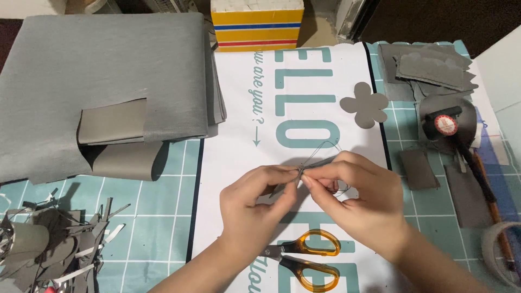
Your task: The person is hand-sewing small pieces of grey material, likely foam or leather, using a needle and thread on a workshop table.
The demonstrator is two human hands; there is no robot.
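1. The large folded sheet of fabric at the upper left is plain grey, with a paler grey-beige underside on its turned flap.
2. The cutting mat is teal with a grid of white lines.
3. The paper banner is white with teal lettering and a dark edge.
4. The box at the top is yellow with blue, white and red stripes.
5. The flower-shaped cutout is flat grey.
6. The scissors have translucent orange handles rimmed in black.
7. The scraps at the lower left are grey with some white strips.
8. The thin piece pinched between the hands is grey.
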